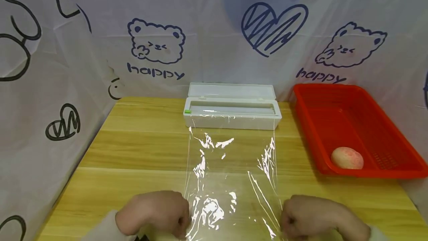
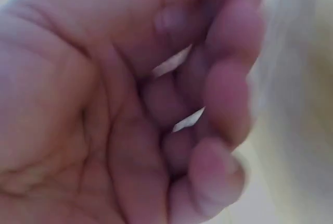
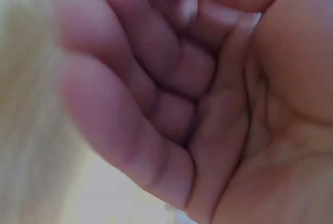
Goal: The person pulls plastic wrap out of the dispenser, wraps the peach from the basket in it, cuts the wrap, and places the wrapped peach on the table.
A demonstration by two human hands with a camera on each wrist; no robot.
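Observation:
A sheet of clear plastic wrap (image 1: 230, 181) stretches toward me from a white wrap dispenser box (image 1: 230, 122) at the back of the table. My left hand (image 1: 157, 211) pinches the sheet's near left edge, its fingers curled. On the opposite edge, my right hand (image 1: 317, 215) pinches the film the same way. The box lid (image 1: 230, 91) stands raised, and the wrap roll (image 1: 230, 109) shows inside. Both wrist views are filled by the palm and curled fingers (image 2: 229, 99); the film between the fingertips cannot be made out clearly there.
To the right, a red plastic basket (image 1: 305, 133) stands on the wooden table (image 1: 133, 148), holding a peach (image 1: 347, 158) in its near left corner. A small green piece (image 1: 188, 111) sits at the box's left end. A white printed cloth (image 1: 214, 47) hangs behind.

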